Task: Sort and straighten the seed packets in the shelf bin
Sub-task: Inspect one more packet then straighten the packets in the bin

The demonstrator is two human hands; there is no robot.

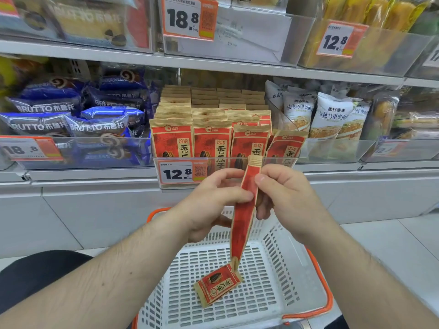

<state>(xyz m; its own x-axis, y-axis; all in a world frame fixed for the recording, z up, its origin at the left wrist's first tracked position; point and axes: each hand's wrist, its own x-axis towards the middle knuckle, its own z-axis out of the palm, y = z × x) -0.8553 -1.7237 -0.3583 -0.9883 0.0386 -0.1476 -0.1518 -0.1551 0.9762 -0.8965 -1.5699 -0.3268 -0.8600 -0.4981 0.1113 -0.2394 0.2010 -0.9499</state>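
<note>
A red and tan seed packet point(244, 210) hangs edge-on between my two hands, in front of the shelf bin. My left hand point(213, 198) pinches its left side with thumb and fingers. My right hand point(282, 193) pinches its upper right edge. The clear shelf bin point(228, 162) holds several rows of the same seed packets point(211, 119), standing upright; the front right packet point(285, 148) leans to the right. Another seed packet point(217, 287) lies flat in the white basket point(280, 276) below my hands.
Blue Brutto snack bags point(71, 115) fill the bin at the left, white bread bags point(330, 117) the bin at the right. Orange price tags 12.8 point(183, 173) and 18.8 point(31, 149) hang on the bin fronts. The basket has an orange rim.
</note>
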